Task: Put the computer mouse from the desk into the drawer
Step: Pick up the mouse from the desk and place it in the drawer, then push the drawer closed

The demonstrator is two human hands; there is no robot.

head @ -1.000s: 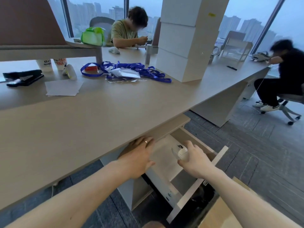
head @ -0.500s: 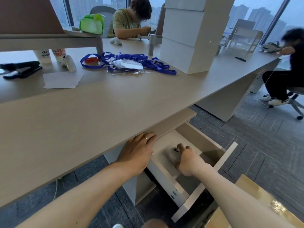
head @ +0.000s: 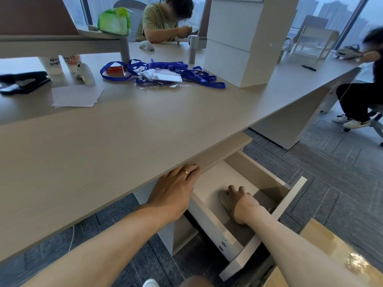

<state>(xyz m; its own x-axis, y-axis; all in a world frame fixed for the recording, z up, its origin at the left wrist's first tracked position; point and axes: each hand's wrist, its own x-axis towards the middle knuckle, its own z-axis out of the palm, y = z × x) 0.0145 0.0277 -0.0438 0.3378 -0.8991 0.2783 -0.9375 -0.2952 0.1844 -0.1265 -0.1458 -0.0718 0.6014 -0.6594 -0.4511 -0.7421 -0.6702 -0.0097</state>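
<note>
One right hand [head: 244,206] covers the mouse [head: 224,200] inside the open drawer [head: 267,179].

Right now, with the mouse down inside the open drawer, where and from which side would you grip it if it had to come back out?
Grip the computer mouse across its two long flanks, coming from above. It seems to lie flat on the drawer floor, walls blocking a side approach. The right hand already cups it so; the left hand rests at the desk edge.

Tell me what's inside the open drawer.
The mouse lies inside the drawer, with the right hand over it. The rest of the visible floor looks bare; the part under the desk is hidden.
</note>
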